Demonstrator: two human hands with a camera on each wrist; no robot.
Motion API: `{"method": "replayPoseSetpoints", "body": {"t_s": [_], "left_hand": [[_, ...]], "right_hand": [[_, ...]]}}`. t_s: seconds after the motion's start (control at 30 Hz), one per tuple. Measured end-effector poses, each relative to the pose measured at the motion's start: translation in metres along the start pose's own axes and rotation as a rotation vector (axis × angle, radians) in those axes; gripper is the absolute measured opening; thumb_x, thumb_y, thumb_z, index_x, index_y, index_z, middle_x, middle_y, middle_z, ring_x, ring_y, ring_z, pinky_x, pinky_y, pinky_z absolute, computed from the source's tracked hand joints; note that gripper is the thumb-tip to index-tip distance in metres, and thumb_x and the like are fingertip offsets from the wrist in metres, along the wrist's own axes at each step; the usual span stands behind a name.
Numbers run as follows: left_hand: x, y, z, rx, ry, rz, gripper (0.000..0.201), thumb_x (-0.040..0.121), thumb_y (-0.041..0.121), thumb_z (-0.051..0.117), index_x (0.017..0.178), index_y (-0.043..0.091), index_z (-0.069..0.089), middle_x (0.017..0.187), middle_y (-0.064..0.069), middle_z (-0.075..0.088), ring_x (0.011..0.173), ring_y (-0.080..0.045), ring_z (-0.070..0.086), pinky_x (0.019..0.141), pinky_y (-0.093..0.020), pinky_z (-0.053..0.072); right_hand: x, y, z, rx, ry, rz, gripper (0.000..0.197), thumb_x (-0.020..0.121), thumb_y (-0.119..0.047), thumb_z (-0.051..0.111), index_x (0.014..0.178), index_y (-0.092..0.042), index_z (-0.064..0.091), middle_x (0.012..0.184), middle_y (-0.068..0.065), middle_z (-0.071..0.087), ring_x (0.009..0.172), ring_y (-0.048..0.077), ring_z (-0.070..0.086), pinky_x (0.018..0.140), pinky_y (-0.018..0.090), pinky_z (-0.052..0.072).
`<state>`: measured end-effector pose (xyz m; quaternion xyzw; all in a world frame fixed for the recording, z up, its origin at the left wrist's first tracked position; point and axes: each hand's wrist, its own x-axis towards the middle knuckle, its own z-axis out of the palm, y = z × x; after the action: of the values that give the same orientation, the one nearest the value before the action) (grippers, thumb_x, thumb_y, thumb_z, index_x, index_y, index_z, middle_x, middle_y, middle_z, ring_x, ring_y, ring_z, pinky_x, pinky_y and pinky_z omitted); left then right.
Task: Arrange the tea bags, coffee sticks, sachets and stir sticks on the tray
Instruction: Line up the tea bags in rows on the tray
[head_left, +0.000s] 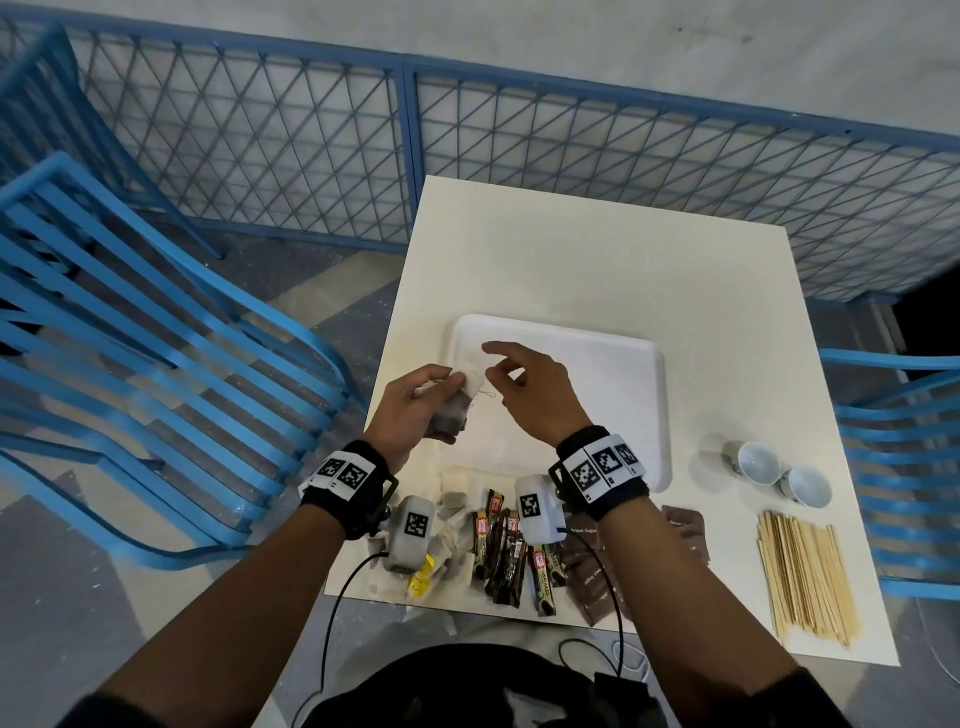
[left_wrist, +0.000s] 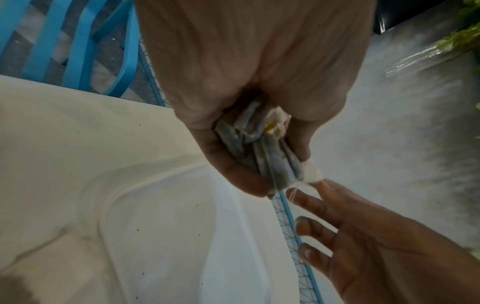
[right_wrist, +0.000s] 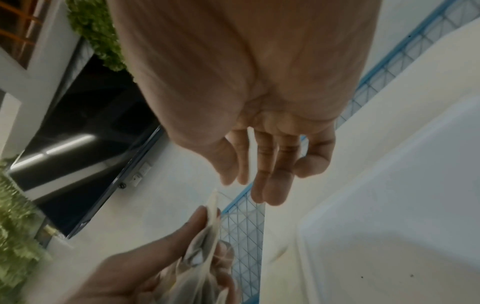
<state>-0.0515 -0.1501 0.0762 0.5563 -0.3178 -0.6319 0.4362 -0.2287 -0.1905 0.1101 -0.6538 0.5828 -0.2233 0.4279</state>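
Note:
My left hand (head_left: 421, 400) grips a bunch of grey-white tea bags (head_left: 457, 410) above the left edge of the white tray (head_left: 613, 374), which has nothing on it. In the left wrist view the tea bags (left_wrist: 267, 156) sit bunched between thumb and fingers. My right hand (head_left: 524, 384) hovers beside them with straight, spread fingers; its fingertips (left_wrist: 322, 185) touch the bunch's white corner and thread. It holds nothing in the right wrist view (right_wrist: 259, 164). More tea bags (head_left: 452, 514), coffee sticks (head_left: 506, 551), brown sugar sachets (head_left: 592, 577) and wooden stir sticks (head_left: 805, 577) lie along the table's near edge.
Two small white cups (head_left: 758, 462) (head_left: 805, 486) lie on their sides right of the tray. Blue slatted chairs (head_left: 130, 364) (head_left: 909, 467) flank the white table (head_left: 597, 260). A blue mesh fence (head_left: 405, 156) runs behind it.

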Motion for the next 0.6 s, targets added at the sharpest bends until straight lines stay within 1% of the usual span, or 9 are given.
{"method": "replayPoseSetpoints", "body": {"t_s": [0.07, 0.13, 0.2, 0.27, 0.3, 0.37, 0.43, 0.53, 0.6], "left_hand": [[-0.002, 0.002, 0.000, -0.007, -0.049, -0.018, 0.018, 0.097, 0.030, 0.067, 0.100, 0.012, 0.069, 0.081, -0.011, 0.068, 0.064, -0.030, 0.064, 0.052, -0.030, 0.052], [-0.003, 0.004, 0.000, -0.015, -0.097, -0.031, 0.022, 0.096, 0.032, 0.066, 0.101, 0.011, 0.067, 0.081, -0.011, 0.068, 0.063, -0.029, 0.065, 0.050, -0.029, 0.051], [-0.004, 0.005, -0.001, -0.029, -0.128, -0.042, 0.024, 0.092, 0.035, 0.066, 0.100, 0.012, 0.067, 0.081, -0.011, 0.067, 0.062, -0.029, 0.064, 0.049, -0.028, 0.050], [-0.004, 0.007, -0.002, -0.046, -0.154, -0.054, 0.023, 0.089, 0.036, 0.067, 0.097, 0.015, 0.066, 0.082, -0.013, 0.066, 0.064, -0.030, 0.064, 0.049, -0.029, 0.049], [-0.005, 0.007, -0.002, -0.051, -0.163, -0.063, 0.021, 0.088, 0.035, 0.068, 0.095, 0.015, 0.067, 0.082, -0.012, 0.066, 0.065, -0.031, 0.064, 0.050, -0.029, 0.049], [-0.005, 0.008, -0.003, -0.057, -0.175, -0.081, 0.014, 0.090, 0.031, 0.066, 0.093, 0.017, 0.067, 0.082, -0.011, 0.068, 0.065, -0.031, 0.064, 0.050, -0.029, 0.048], [-0.004, 0.007, -0.003, -0.046, -0.176, -0.094, 0.008, 0.096, 0.025, 0.063, 0.094, 0.018, 0.068, 0.083, -0.013, 0.068, 0.065, -0.031, 0.064, 0.051, -0.029, 0.047], [-0.002, 0.003, -0.003, -0.004, -0.137, -0.094, 0.015, 0.102, 0.021, 0.058, 0.092, 0.019, 0.069, 0.085, -0.014, 0.067, 0.061, -0.030, 0.062, 0.050, -0.029, 0.049], [-0.001, 0.002, -0.004, -0.005, -0.094, -0.089, 0.018, 0.104, 0.020, 0.056, 0.093, 0.018, 0.071, 0.083, -0.012, 0.067, 0.057, -0.029, 0.061, 0.049, -0.030, 0.050]], "right_hand": [[0.002, -0.002, -0.002, 0.004, -0.086, -0.048, 0.037, 0.098, -0.015, 0.056, 0.127, -0.037, 0.065, 0.102, -0.005, 0.068, 0.077, 0.016, 0.063, 0.073, 0.014, 0.044], [0.002, -0.004, -0.004, -0.004, -0.130, -0.101, 0.041, 0.098, -0.008, 0.052, 0.122, -0.037, 0.068, 0.098, -0.008, 0.067, 0.075, 0.016, 0.063, 0.067, 0.008, 0.042], [0.002, -0.005, -0.006, -0.018, -0.131, -0.145, 0.040, 0.096, -0.005, 0.053, 0.115, -0.035, 0.073, 0.094, -0.011, 0.066, 0.073, 0.012, 0.061, 0.066, 0.009, 0.044], [0.002, -0.008, -0.008, -0.003, -0.128, -0.171, 0.034, 0.094, -0.007, 0.059, 0.108, -0.033, 0.076, 0.091, -0.013, 0.067, 0.072, 0.005, 0.060, 0.069, 0.010, 0.045], [0.001, -0.009, -0.009, 0.000, -0.127, -0.187, 0.029, 0.093, -0.010, 0.063, 0.105, -0.033, 0.077, 0.093, -0.012, 0.068, 0.073, 0.004, 0.060, 0.071, 0.009, 0.043], [-0.001, -0.013, -0.013, 0.011, -0.132, -0.205, 0.020, 0.090, -0.015, 0.070, 0.099, -0.030, 0.077, 0.095, -0.008, 0.069, 0.075, 0.004, 0.060, 0.072, 0.008, 0.041], [-0.002, -0.015, -0.014, 0.023, -0.123, -0.209, 0.011, 0.088, -0.018, 0.074, 0.092, -0.028, 0.077, 0.095, -0.006, 0.069, 0.075, 0.005, 0.059, 0.070, 0.007, 0.039], [0.000, -0.013, -0.014, 0.021, -0.048, -0.190, 0.001, 0.087, -0.021, 0.076, 0.088, -0.022, 0.076, 0.094, -0.010, 0.071, 0.075, 0.008, 0.060, 0.068, 0.007, 0.037], [0.002, -0.012, -0.015, 0.009, -0.019, -0.180, 0.002, 0.088, -0.020, 0.075, 0.088, -0.018, 0.076, 0.090, -0.010, 0.073, 0.077, 0.011, 0.063, 0.069, 0.007, 0.038]]}}
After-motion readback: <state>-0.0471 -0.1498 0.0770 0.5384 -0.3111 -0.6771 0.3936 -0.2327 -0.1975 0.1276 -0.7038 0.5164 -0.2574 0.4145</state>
